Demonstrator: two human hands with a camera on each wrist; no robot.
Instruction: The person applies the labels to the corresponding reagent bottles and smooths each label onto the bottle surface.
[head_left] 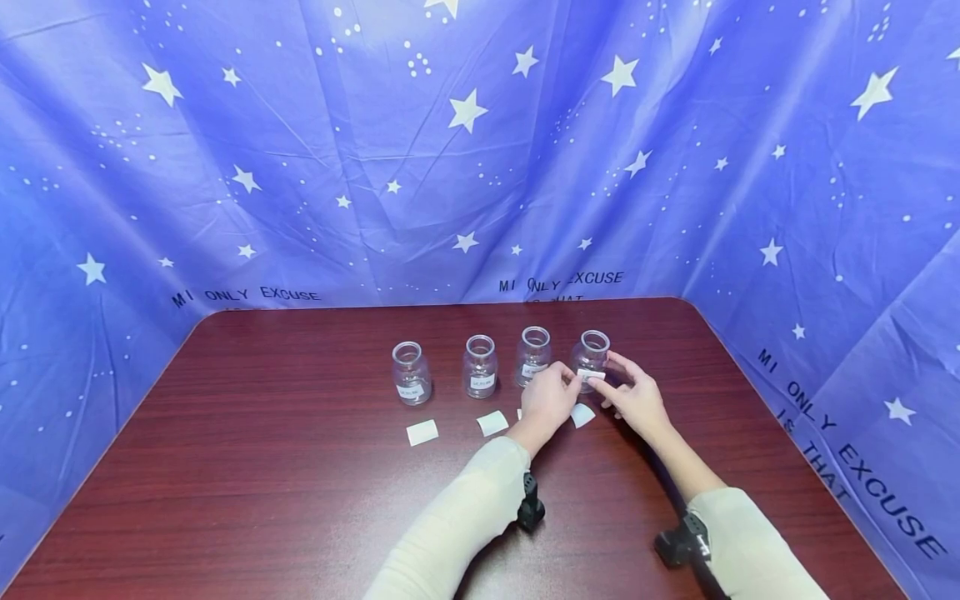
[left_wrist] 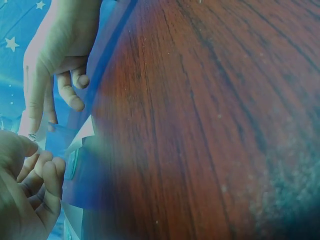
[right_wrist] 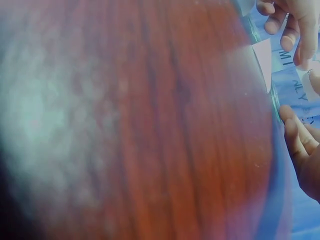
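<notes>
In the head view a clear glass jar (head_left: 588, 357) stands at the right end of a row. A white label (head_left: 590, 375) with dark print lies against its front. My left hand (head_left: 549, 402) pinches at the label's left end, its other fingers curled. The right hand (head_left: 640, 402) holds the jar from the right, thumb on the label and fingers round the side. In the left wrist view the printed label (left_wrist: 31, 131) shows between both hands' fingertips. The right wrist view shows a left fingertip and the right thumb (right_wrist: 315, 80) meeting at the label.
To the left stand three more glass jars, each with a printed label: one beside my left hand (head_left: 535, 354), a middle jar (head_left: 480, 362) and a far-left jar (head_left: 408, 367). Several white paper pieces (head_left: 422, 432) lie in front on the brown table (head_left: 300, 467). A starry blue cloth (head_left: 420, 167) hangs behind.
</notes>
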